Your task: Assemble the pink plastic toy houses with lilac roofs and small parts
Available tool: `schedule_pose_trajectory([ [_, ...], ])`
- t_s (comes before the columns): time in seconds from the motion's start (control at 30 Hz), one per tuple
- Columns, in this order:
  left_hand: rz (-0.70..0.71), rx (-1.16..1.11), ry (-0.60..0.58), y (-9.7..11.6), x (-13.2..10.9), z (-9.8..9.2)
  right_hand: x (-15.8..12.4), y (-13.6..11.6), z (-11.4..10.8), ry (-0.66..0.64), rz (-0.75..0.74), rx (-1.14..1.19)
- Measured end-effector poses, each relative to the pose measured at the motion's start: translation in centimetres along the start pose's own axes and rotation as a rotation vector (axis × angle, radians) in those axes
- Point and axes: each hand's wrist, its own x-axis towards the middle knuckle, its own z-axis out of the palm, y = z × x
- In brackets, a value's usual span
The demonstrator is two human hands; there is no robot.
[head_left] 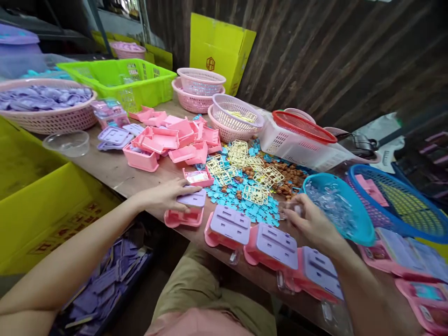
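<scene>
My left hand (167,195) grips a pink plastic box with a lilac lid (192,199) at the table's front edge, its fingers over the lid. Between the thumb and fingers of my right hand (310,219) is a small clear plastic piece (286,209), partly hidden. Along the edge, between my hands, stands a row of three pink boxes with lilac lids (230,225), with clear parts sticking out below. Just beyond lies an open pink tray (198,177) with a packet inside. Small blue pieces (241,200) spread beside it, under cream plastic frames (257,193).
Pink trays (161,140) pile up at the back left, near a green crate (115,88). Brown pieces (289,177) lie by a white basket (301,149). At right, a turquoise basin (362,224) holds clear parts. Yellow cartons (45,200) stand at left.
</scene>
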Motion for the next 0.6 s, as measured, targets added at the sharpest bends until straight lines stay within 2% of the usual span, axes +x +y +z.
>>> schedule_pose_trajectory([
  [0.07, 0.022, -0.121, -0.027, -0.3, 0.3, -0.3, -0.9, -4.2, 2.8, -0.079, -0.021, 0.229],
  [0.13, 0.013, -0.200, -0.053, -0.7, 0.3, -0.4, -1.5, -7.7, 6.0, -0.154, -0.104, 0.194],
  [0.23, -0.035, -0.218, -0.052, -0.9, 0.1, -0.6, -1.4, -10.8, 10.1, -0.034, -0.269, 0.105],
  [0.33, -0.093, -0.191, -0.044, -0.8, -0.3, -0.6, -0.7, -11.8, 12.5, 0.074, -0.367, 0.128],
  [0.43, -0.100, -0.188, -0.042, -0.9, -0.5, -0.5, -0.2, -12.0, 13.6, 0.093, -0.290, 0.156],
  [0.53, -0.076, -0.209, -0.024, -1.3, -0.4, -0.2, 0.0, -11.9, 14.4, -0.001, -0.218, 0.078],
  [0.6, -0.099, -0.201, -0.017, -1.5, -0.3, -0.1, 0.1, -11.9, 14.8, -0.072, -0.228, -0.016],
])
